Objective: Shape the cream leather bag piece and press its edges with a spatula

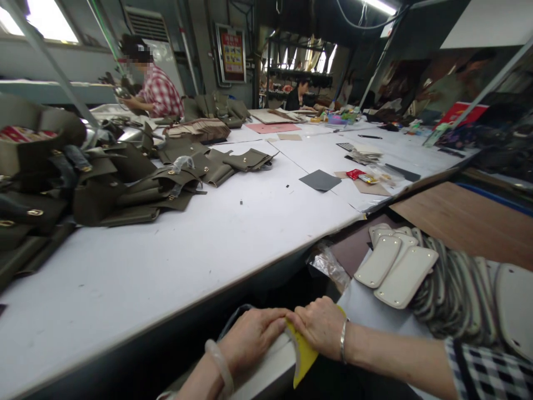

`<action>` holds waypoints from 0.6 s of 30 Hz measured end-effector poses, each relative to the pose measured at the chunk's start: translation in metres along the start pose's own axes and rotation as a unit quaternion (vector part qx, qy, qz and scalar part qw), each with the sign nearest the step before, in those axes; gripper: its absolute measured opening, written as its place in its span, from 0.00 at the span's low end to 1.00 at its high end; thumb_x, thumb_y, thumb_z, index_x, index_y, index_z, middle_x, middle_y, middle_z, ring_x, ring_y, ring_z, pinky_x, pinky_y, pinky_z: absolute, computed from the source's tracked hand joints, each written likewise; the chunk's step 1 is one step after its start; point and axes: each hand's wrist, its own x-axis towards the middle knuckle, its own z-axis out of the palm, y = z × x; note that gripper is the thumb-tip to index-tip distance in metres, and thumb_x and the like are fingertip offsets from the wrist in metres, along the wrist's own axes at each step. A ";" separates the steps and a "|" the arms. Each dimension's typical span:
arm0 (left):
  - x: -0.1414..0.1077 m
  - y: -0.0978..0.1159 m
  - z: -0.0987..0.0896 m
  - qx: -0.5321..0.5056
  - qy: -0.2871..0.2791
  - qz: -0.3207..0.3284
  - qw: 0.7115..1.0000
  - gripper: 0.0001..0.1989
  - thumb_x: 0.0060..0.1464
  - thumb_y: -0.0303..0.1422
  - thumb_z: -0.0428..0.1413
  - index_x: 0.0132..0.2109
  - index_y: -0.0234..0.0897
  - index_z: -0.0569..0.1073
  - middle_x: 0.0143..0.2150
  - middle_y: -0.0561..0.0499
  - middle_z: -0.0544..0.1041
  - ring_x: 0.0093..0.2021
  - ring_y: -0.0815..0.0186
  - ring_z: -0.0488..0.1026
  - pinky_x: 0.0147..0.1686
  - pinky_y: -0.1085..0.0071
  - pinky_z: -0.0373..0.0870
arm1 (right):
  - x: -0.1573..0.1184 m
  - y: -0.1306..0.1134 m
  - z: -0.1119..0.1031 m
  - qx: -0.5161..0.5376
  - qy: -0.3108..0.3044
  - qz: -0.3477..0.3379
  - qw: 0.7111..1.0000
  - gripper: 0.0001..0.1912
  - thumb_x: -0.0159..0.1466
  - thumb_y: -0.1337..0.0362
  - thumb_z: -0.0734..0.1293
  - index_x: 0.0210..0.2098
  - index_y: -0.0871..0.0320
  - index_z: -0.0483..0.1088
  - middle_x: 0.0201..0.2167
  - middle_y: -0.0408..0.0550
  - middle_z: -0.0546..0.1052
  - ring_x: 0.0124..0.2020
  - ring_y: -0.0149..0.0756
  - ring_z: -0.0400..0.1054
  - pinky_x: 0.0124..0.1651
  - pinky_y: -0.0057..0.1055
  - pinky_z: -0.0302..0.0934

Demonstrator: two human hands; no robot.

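Observation:
My right hand [322, 328], a silver bracelet at its wrist, is closed on a yellow piece [306, 355] with a pale curved edge. My left hand [252, 339], with a pale bangle, lies beside it, its fingertips meeting those of my right hand at the top of the yellow piece. Under my left hand is the end of a white board or surface [270, 364]. Whether my left fingers grip anything is hidden.
Dark olive bag pieces [137, 189] cover the left of the long white table [179, 261]. Stacked cream panels [406, 278] stand at the right, near a brown board [470, 216]. A dark sheet [320, 180] lies mid-table. A person [162, 91] in a checked shirt works beyond.

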 end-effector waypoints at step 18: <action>0.019 -0.001 -0.006 -0.066 0.019 -0.130 0.989 0.13 0.45 0.34 0.54 0.34 0.39 0.82 0.22 0.55 0.71 0.25 0.68 0.61 0.27 0.72 0.59 | 0.010 0.004 0.045 0.733 -0.031 0.152 0.662 0.37 0.51 0.38 0.70 0.49 0.57 0.63 0.25 0.37 0.63 0.21 0.25 0.53 0.22 0.25 0.45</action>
